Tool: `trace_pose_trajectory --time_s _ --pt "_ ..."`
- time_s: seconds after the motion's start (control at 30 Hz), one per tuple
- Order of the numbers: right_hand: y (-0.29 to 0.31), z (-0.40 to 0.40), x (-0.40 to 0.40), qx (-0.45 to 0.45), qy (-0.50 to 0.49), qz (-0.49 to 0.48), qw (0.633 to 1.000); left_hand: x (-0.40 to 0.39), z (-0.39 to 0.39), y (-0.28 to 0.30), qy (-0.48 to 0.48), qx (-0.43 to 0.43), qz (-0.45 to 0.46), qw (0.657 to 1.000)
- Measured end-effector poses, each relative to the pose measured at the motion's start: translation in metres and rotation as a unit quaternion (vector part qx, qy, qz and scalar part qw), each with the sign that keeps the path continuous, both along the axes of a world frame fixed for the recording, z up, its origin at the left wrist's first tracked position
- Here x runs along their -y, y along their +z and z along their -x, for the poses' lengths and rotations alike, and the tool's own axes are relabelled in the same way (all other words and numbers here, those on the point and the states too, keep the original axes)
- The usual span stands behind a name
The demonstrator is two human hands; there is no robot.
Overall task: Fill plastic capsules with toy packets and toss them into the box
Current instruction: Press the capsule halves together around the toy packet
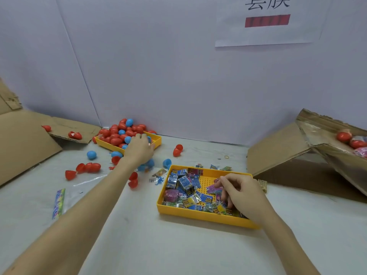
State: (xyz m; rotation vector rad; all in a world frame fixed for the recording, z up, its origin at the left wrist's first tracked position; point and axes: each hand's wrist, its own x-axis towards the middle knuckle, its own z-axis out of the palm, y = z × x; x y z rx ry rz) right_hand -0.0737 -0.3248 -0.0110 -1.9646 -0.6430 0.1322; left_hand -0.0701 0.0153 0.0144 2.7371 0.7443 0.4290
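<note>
Your left hand reaches over the far yellow plastic tray heaped with red and blue plastic egg capsules; whether its grip holds one, you cannot tell. Your right hand hovers in the near yellow perforated tray of foil toy packets, its grip pinching a pink packet. The open cardboard box lies on the bench at your right, with filled capsules inside.

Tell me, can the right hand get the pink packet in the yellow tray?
Probably yes. The right hand is already over the yellow plastic tray, fingertips at the pink foil packet, nothing between them.
</note>
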Motion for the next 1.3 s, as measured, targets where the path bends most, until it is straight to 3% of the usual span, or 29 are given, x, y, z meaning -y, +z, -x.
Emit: trace_pose_trajectory --time_s 0.13,0.27,0.47,0.6,0.7,0.8,0.9,1.0,1.07,1.17,1.3 --pt "-0.001 -0.001 0.000 0.001 -0.006 -0.008 1.000 -0.031 -0.010 -0.006 0.001 -0.057 -0.129 0.990" --pt "-0.003 -0.004 0.001 -0.001 -0.003 -0.009 1.000 -0.039 -0.011 -0.015 -0.027 -0.140 -0.283 0.948" --pt "-0.004 -0.007 0.000 0.001 -0.008 -0.011 1.000 -0.032 -0.020 -0.014 -0.022 -0.229 -0.323 0.918" --pt "-0.004 -0.006 0.001 -0.003 -0.010 -0.015 1.000 -0.020 -0.012 -0.014 -0.025 -0.191 -0.407 0.893" --pt "-0.003 -0.005 0.001 0.003 -0.008 -0.012 1.000 0.003 0.001 -0.019 -0.039 -0.093 -0.411 0.906" --pt "-0.002 -0.003 0.001 0.010 -0.010 -0.001 1.000 0.042 0.018 -0.017 -0.116 0.111 -0.332 0.930" --pt "-0.003 -0.002 0.000 0.025 -0.014 0.012 1.000 0.092 0.042 -0.013 -0.214 0.257 -0.135 0.933" --pt "-0.005 0.000 -0.002 0.083 -0.023 0.028 0.996 0.134 0.064 -0.011 -0.254 0.269 0.109 0.923" --pt "-0.008 0.005 -0.004 0.146 -0.023 0.050 0.988 0.154 0.072 -0.014 -0.275 0.264 0.196 0.903" --pt "-0.008 0.012 -0.007 0.201 -0.006 0.067 0.977 0.168 0.078 -0.021 -0.293 0.232 0.266 0.888" --pt "-0.004 0.012 -0.008 0.253 -0.003 0.062 0.966 0.165 0.079 -0.025 -0.306 0.199 0.288 0.886"
